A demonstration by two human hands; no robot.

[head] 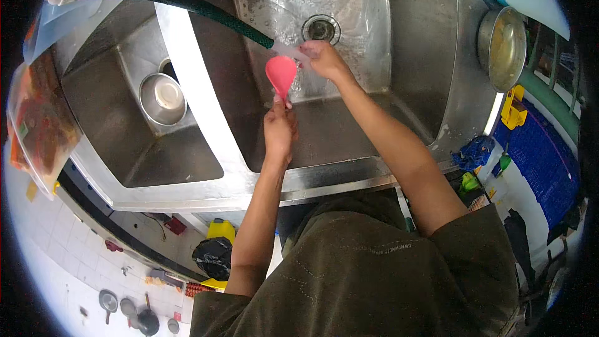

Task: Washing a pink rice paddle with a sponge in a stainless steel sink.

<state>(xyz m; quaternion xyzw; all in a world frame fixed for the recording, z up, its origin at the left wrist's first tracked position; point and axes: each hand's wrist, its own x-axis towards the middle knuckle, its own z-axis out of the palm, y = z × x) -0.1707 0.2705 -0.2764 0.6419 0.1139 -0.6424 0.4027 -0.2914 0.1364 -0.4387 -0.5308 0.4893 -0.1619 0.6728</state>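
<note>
Over the right basin of a steel double sink, my left hand grips the handle of a pink spoon or ladle, its bowl pointing away from me. My right hand is closed around the pale end piece of a dark green hose, just right of the pink bowl. The hose comes in from the upper left. Beyond my right hand lies the round drain, on a wet basin floor.
A metal bowl with a white item inside sits in the left basin. On the right rim stands a metal pan holding yellowish liquid. Filled plastic bags are at the far left, and a blue cloth or mat lies at the right.
</note>
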